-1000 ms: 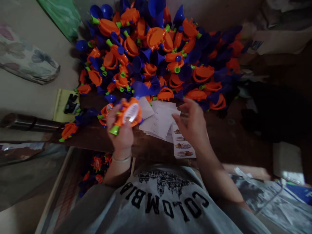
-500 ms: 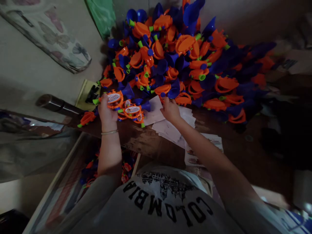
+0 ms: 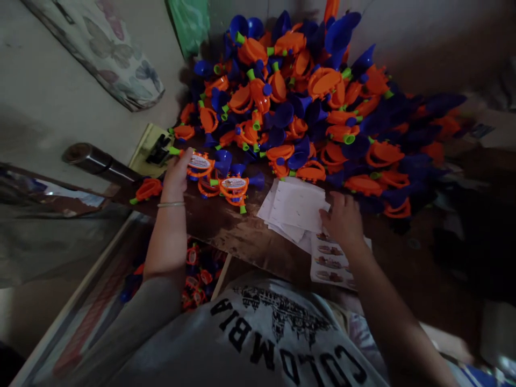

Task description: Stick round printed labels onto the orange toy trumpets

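Note:
My left hand (image 3: 177, 174) grips an orange toy trumpet (image 3: 199, 163) with an oval label, a green mouthpiece and a blue bell. Just right of it, labelled trumpets (image 3: 234, 185) lie together on the brown table (image 3: 226, 228). My right hand (image 3: 342, 217), fingers apart, is at the right edge of the white paper sheets (image 3: 296, 204). Below that hand, a sheet of oval stickers (image 3: 330, 263) lies partly under the papers, with my forearm over its right side.
A large heap of orange and blue trumpets (image 3: 278, 86) fills the back of the table. At the left are a dark cylinder (image 3: 100, 164), a yellow board (image 3: 141, 142) and a lone trumpet (image 3: 147, 190). More trumpets (image 3: 201, 277) sit below the table edge.
My right hand has moved right, from the top of the papers to their right edge. A white sheet now lies squarer on the pile. My left hand still holds its trumpet, and the view has shifted.

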